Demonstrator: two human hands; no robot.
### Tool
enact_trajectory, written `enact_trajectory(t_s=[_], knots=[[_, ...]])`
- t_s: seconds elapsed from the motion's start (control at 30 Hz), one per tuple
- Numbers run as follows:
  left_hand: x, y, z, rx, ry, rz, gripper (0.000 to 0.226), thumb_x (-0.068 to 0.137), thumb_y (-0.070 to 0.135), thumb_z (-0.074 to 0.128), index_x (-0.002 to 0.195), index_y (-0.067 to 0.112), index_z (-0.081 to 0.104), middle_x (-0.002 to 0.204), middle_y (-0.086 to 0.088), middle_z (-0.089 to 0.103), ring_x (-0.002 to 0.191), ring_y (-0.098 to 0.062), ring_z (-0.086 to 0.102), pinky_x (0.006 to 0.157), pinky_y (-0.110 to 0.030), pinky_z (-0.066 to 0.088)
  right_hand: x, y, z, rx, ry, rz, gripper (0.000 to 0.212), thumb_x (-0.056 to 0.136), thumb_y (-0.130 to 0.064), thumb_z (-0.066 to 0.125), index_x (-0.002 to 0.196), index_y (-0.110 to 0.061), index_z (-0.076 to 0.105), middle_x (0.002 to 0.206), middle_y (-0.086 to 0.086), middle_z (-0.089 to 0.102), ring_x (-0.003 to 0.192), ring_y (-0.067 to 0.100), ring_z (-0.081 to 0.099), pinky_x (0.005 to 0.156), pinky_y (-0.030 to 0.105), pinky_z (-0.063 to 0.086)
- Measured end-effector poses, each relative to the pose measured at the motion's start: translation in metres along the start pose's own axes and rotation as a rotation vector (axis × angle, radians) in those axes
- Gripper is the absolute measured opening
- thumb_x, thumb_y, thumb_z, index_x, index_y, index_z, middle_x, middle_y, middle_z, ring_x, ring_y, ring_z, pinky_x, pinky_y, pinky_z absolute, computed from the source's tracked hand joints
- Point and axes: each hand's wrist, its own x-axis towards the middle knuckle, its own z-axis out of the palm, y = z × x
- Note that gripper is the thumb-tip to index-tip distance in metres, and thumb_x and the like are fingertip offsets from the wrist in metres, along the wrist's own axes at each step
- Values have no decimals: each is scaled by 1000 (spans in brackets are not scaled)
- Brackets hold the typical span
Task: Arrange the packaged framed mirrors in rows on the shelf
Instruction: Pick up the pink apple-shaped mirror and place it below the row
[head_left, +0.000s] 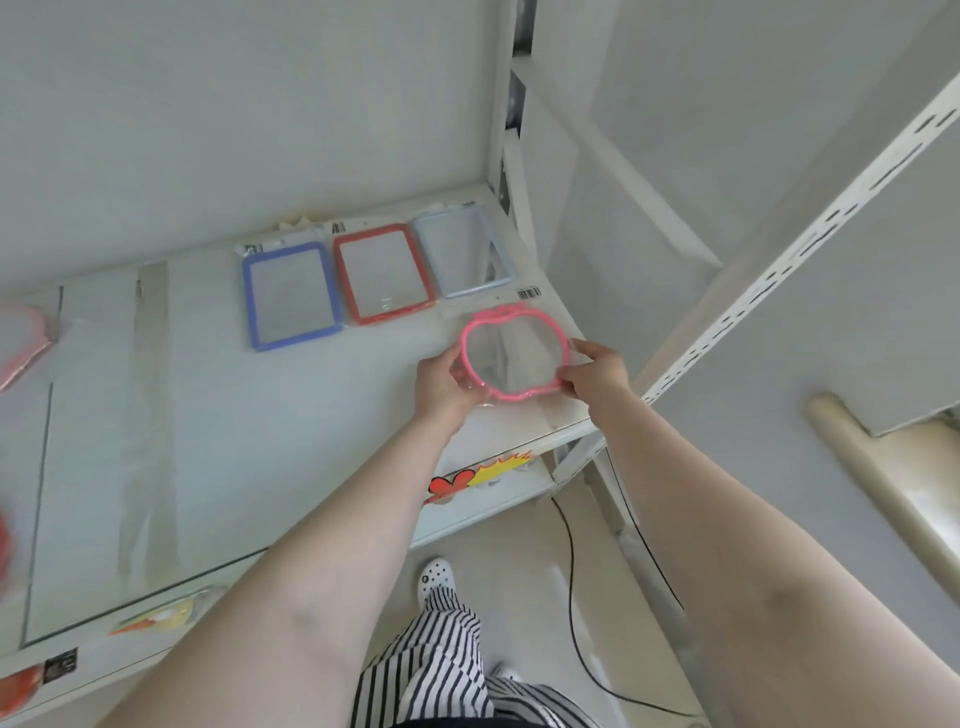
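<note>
Holding: you have the pink apple-shaped mirror (514, 356) in its clear wrapper between both hands, at the right front corner of the white shelf (208, 415).
Left hand (445, 382): your fingers curl round the frame's left edge, gripping it.
Right hand (597, 374): your thumb and fingers pinch the frame's right edge.
Contact with shelf: you hold the mirror low over the board; whether it touches cannot be told.
Back row: three rectangular packaged mirrors lie flat side by side, the blue-framed mirror (291, 296) on the left, the red-framed mirror (383, 273) in the middle, the pale grey-blue mirror (462, 252) on the right, against the shelf's right end.
Position: the pink mirror sits just in front of the pale grey-blue one.
Left edge: a red-edged package (23, 338) shows partly, blurred.
</note>
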Motion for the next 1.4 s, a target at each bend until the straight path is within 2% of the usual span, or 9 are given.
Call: enact_trajectory(t_s=[0.1, 0.23, 0.37, 0.53, 0.7, 0.8, 0.9, 1.27, 1.4], knots=[[7, -5, 9, 110, 51, 11, 70, 51, -5, 84, 115, 16, 66, 111, -19, 56, 71, -13, 60, 68, -11, 54, 14, 3, 1, -77, 9, 1, 64, 74, 8, 63, 133, -15, 56, 98, 10, 64, 83, 29, 65, 88, 47, 56], [-3, 7, 15, 158, 80, 2, 61, 64, -12, 76, 118, 11, 61, 111, -7, 31, 67, -2, 49, 87, -22, 53, 16, 2, -1, -126, 10, 13, 63, 77, 7, 63, 133, -20, 55, 92, 6, 62, 76, 25, 60, 75, 33, 55], [-8, 11, 16, 173, 85, -2, 59, 67, -14, 73, 119, 10, 59, 111, -5, 28, 67, -2, 49, 88, -22, 52, 17, 5, -3, -139, -1, 5, 61, 78, 6, 63, 132, -20, 57, 71, -6, 52, 59, 17, 53, 70, 31, 50], [-11, 14, 20, 162, 108, -28, 57, 68, -16, 72, 118, 7, 58, 111, -5, 26, 66, -4, 48, 86, -23, 51, 18, 5, -5, -157, -23, -31, 62, 78, 5, 64, 134, -19, 55, 81, -5, 55, 70, 21, 57, 77, 34, 53], [-12, 13, 22, 259, 128, -20, 58, 67, -6, 77, 118, 14, 58, 119, -8, 31, 90, -23, 57, 95, -32, 52, 14, 2, -6, -219, -9, -56, 61, 82, -1, 65, 138, -19, 49, 95, 2, 57, 80, 23, 56, 60, 25, 44], [-14, 13, 21, 351, 145, -15, 60, 67, 6, 79, 122, 17, 57, 126, -12, 36, 116, -28, 47, 102, -25, 42, 8, -1, -7, -326, 30, -94, 60, 84, -9, 66, 140, -18, 47, 120, 9, 56, 90, 26, 60, 77, 29, 50], [-19, 19, 19, 405, 162, -14, 66, 71, 14, 77, 132, 19, 52, 130, -13, 38, 124, -28, 41, 102, -23, 35, -2, -4, -8, -538, 62, -125, 58, 87, -19, 65, 140, -14, 43, 137, 16, 42, 119, 34, 53, 101, 39, 46], [-78, 37, -14, 544, 152, 22, 69, 82, 22, 69, 144, 17, 39, 141, -11, 44, 132, -30, 41, 108, -34, 35, -69, 5, 0, -798, 87, -368, 58, 90, -21, 60, 144, -16, 39, 142, 13, 42, 133, 31, 36, 101, 41, 40], [-113, 31, -42, 570, 166, -5, 66, 83, 21, 67, 143, 16, 41, 142, -11, 46, 132, -28, 43, 108, -34, 36, -102, 13, 17, -752, 2, -453, 51, 89, -20, 59, 138, -17, 46, 135, 10, 51, 125, 32, 45, 93, 41, 47]])
